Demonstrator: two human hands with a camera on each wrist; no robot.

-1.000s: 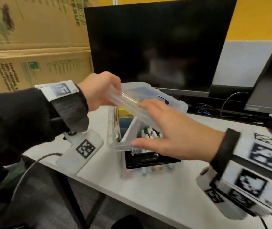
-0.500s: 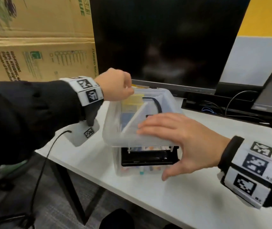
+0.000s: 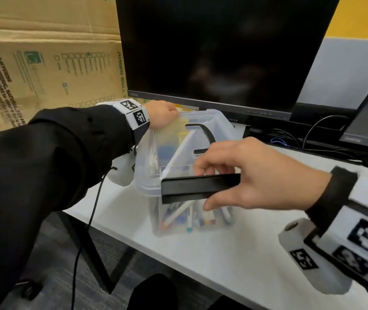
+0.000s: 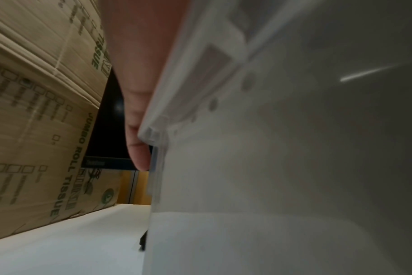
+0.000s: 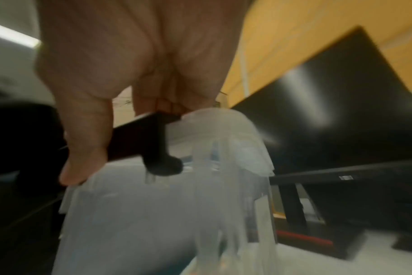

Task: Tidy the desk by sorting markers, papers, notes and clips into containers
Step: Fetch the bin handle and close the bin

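Closing step: right hand (image 3: 257, 175) fingers clamp the black latch (image 3: 198, 186), left hand (image 3: 161, 116) grips lid (image 3: 201, 126) (markers inside); next, snap down.

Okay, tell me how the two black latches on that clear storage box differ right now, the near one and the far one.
The near latch is swung up away from the box wall, while the far latch shows only as a curved shape through the clear lid. The right hand pinches the near latch; no hand touches the far latch, though the left hand grips the lid's far-left corner. The near latch is in plain view; the far one is partly hidden. Both are black plastic.
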